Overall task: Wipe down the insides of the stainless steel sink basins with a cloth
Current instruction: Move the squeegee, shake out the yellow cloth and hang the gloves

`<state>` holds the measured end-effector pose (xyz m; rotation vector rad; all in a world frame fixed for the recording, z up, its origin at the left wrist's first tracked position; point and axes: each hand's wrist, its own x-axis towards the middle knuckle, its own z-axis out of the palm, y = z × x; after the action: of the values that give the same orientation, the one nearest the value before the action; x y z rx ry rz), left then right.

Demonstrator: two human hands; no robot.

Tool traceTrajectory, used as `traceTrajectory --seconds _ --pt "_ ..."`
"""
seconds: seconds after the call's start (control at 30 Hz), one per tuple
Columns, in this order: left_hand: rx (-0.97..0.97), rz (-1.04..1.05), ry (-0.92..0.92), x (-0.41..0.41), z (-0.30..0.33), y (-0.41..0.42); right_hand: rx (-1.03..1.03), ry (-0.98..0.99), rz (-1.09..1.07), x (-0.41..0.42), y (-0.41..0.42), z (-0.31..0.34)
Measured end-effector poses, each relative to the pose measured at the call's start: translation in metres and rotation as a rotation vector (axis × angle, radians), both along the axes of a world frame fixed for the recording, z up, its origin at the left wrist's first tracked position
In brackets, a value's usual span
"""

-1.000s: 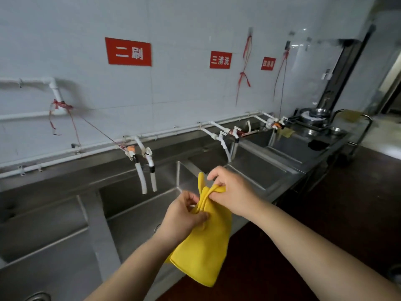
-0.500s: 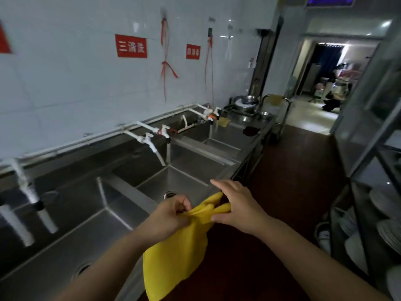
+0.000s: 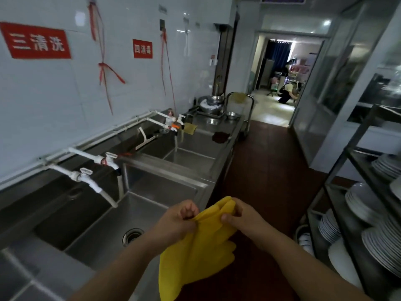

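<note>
Both hands [image 3: 176,220] [image 3: 244,218] pinch yellow cloth [image 3: 195,255] – sign [image 3: 35,41] reads "三清洗".

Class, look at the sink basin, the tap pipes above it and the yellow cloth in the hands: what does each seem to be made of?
Sink basin: likely stainless steel, a brushed grey with dull reflections.
Tap pipes: probably white plastic, matte and opaque with thick joints.
Yellow cloth: soft fabric, perhaps microfibre; it folds and hangs limp.

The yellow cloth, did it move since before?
Yes. The yellow cloth has moved rightward along the sinks: earlier it hung by the basin under the second red sign, now beside the basin under the third sign.
</note>
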<state>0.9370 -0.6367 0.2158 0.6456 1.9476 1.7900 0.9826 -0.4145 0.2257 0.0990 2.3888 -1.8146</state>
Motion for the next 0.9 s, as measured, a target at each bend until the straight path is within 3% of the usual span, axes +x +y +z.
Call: traceTrajectory --seconds 0.37,0.5,0.9 --pt "0.107 0.088 -0.050 -0.143 -0.015 0.138 -0.252 -0.031 0.027 -0.167 0.125 -0.030" --pt "0.114 0.152 -0.078 -0.191 0.000 0.200 -0.220 -0.053 0.040 -0.230 0.182 -0.022" --pt "0.046 0.347 -0.202 -0.329 -0.021 0.288 0.035 0.190 0.051 -0.403 0.266 -0.004"
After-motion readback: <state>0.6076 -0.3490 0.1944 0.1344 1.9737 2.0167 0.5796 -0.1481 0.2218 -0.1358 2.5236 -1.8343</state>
